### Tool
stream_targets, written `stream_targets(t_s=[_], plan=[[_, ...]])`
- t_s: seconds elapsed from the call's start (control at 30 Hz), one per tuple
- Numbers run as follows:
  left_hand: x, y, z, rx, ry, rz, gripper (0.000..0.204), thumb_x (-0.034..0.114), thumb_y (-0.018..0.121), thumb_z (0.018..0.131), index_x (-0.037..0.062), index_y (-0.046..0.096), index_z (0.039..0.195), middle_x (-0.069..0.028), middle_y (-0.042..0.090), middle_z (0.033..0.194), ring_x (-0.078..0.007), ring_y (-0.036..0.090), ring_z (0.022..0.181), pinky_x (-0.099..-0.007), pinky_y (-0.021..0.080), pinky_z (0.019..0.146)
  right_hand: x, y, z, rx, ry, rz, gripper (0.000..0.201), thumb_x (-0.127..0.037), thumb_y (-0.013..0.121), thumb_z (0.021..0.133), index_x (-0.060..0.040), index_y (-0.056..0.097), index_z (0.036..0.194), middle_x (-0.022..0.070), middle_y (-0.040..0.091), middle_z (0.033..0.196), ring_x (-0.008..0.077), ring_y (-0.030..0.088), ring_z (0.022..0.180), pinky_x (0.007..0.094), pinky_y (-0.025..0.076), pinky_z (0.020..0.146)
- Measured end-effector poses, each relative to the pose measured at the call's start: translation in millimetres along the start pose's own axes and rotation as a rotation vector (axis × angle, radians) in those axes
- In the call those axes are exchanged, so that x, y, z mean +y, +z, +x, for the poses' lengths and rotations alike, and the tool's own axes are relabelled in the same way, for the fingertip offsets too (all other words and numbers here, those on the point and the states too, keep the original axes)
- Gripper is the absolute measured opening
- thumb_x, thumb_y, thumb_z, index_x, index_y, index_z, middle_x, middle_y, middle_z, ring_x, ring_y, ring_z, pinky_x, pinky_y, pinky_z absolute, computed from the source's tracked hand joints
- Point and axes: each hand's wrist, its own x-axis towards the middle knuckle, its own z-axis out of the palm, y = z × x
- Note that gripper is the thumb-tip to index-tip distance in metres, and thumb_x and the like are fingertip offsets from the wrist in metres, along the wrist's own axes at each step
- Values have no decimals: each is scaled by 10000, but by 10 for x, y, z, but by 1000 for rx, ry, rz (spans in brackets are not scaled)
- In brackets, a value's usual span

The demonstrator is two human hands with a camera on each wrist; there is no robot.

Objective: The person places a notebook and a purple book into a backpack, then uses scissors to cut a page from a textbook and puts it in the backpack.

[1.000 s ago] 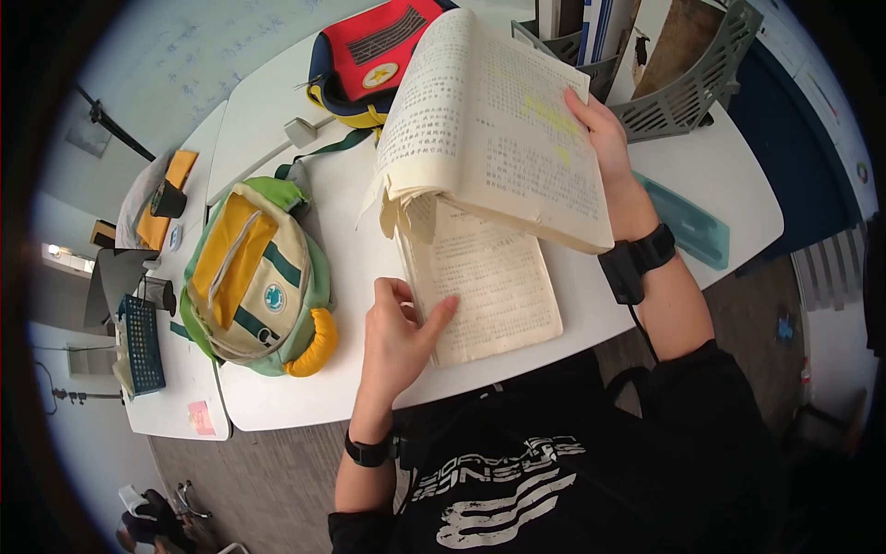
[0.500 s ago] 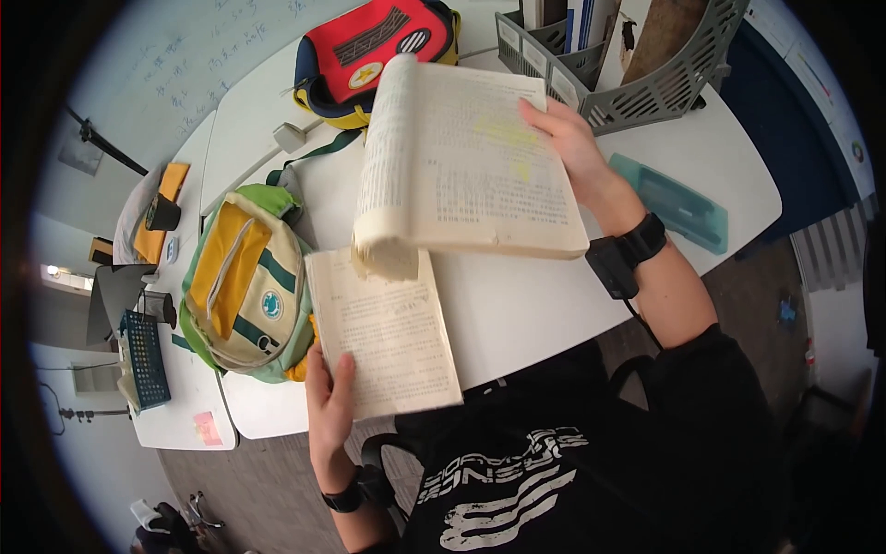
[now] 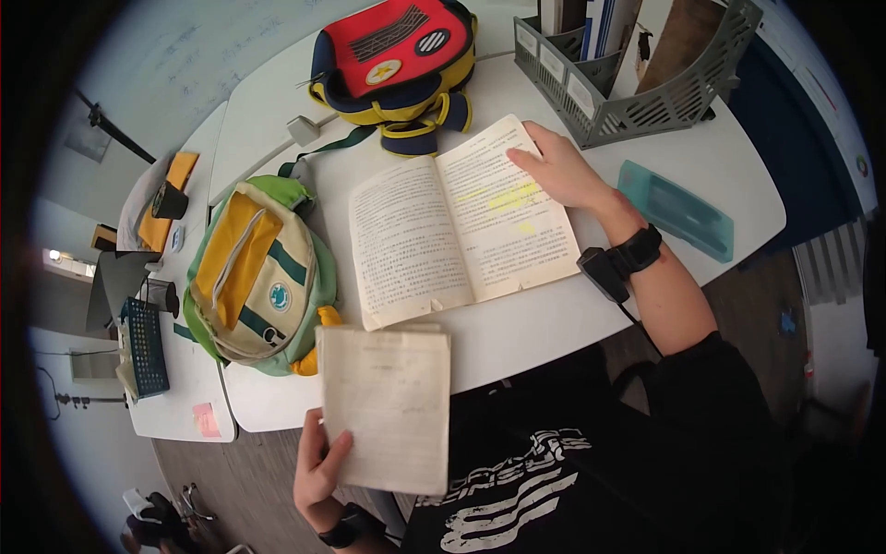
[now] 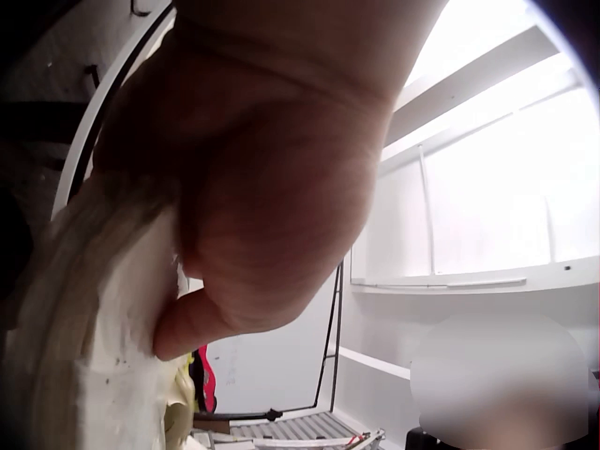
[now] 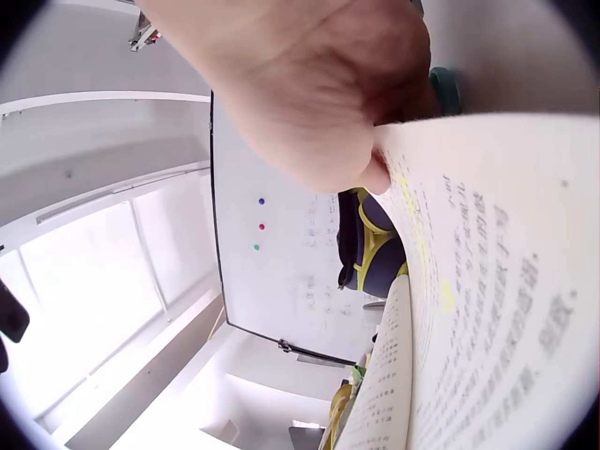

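An open book [image 3: 508, 235] with yellow-highlighted lines lies spread on the white table. My right hand [image 3: 563, 171] grips its upper right edge, thumb on the page and the other fingers behind it. In the right wrist view the highlighted page [image 5: 487, 272] curves up from the thumb. My left hand [image 3: 321, 462] holds a worn, coverless book [image 3: 392, 406] by its left side, thumb on top, at the table's near edge and partly over my lap. The left wrist view shows the thick, frayed page edges of that worn book [image 4: 103, 328] beside the thumb.
A green and cream backpack [image 3: 258, 277] lies left of the open book, and a red and navy bag [image 3: 397, 55] sits behind it. To the right are a grey file rack [image 3: 637, 111] and a teal pencil case [image 3: 678, 210]. The table [image 3: 544, 319] ends just before my body.
My left hand has drawn the worn book from under the raised book, leftward and toward my body. My right hand has lowered the highlighted book, which now spreads open on the table.
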Motion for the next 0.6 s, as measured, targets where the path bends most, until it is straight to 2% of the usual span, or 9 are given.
stream_targets(t_s=[0.07, 0.13, 0.2, 0.27, 0.3, 0.33, 0.4, 0.43, 0.6], plan=[[7, -192, -171, 59, 92, 29, 354, -6, 576, 941, -11, 469, 1278, -96, 619, 1176, -146, 546, 1077, -281, 395, 979, 30, -17, 14, -17, 52, -14, 322, -170, 599, 992, 65, 568, 1209, 149, 698, 1083, 162, 657, 973, 305, 519, 852], [88, -342, -331, 112, 131, 8, 379, 23, 578, 918, -20, 479, 1280, -97, 613, 1200, -158, 540, 1122, -295, 370, 1012, 78, -26, 27, -30, 50, -39, 324, -166, 600, 991, 64, 565, 1216, 150, 697, 1088, 159, 659, 977, 306, 526, 848], [101, -399, -401, 219, 242, -39, 447, 57, 607, 875, -52, 475, 1289, -126, 614, 1206, -187, 567, 1105, -311, 399, 1002, 105, 2, 49, -44, 38, -66, 327, -161, 600, 990, 64, 563, 1224, 151, 696, 1093, 155, 662, 981, 306, 533, 845], [262, -222, -378, 315, 328, -154, 512, 73, 615, 855, -79, 462, 1319, -153, 610, 1236, -214, 583, 1112, -327, 413, 1007, 140, 37, 34, -9, 3, 13, 344, -213, 610, 953, 62, 586, 1158, 244, 712, 1052, 352, 702, 977, 394, 528, 846], [341, -115, -322, 402, 410, -267, 577, 89, 624, 835, -105, 448, 1349, -181, 605, 1266, -241, 598, 1119, -343, 427, 1011, 141, 53, 27, -9, 0, 11, 344, -213, 610, 953, 62, 586, 1158, 244, 712, 1052, 352, 702, 977, 394, 528, 846], [394, -33, -237, 400, 413, -269, 577, 89, 624, 835, -105, 448, 1349, -181, 605, 1266, -241, 598, 1119, -343, 427, 1011, 133, 72, 20, -14, -10, 49, 338, -206, 609, 952, 62, 583, 1156, 245, 711, 1051, 352, 702, 977, 395, 528, 845], [481, 79, -37, 413, 551, -329, 696, 115, 630, 815, -139, 393, 1418, -237, 575, 1334, -292, 609, 1155, -371, 438, 1034, 84, 64, 18, -9, -24, 82, 333, -199, 608, 950, 63, 581, 1154, 245, 710, 1051, 353, 702, 977, 396, 527, 844], [437, 17, 86, 259, 607, -325, 599, 110, 570, 903, -102, 419, 1442, -212, 573, 1367, -281, 570, 1239, -367, 406, 1087, 57, 50, 15, -25, -14, 50, 325, -194, 603, 952, 58, 578, 1156, 245, 708, 1049, 353, 701, 977, 396, 526, 844], [424, 382, 646, 250, 553, -290, 501, 70, 541, 965, -81, 443, 1432, -164, 595, 1353, -197, 575, 1219, -318, 421, 1053, 27, -29, 14, -41, -19, 15, 307, -181, 588, 955, 44, 571, 1164, 244, 703, 1045, 367, 693, 984, 400, 519, 851]])
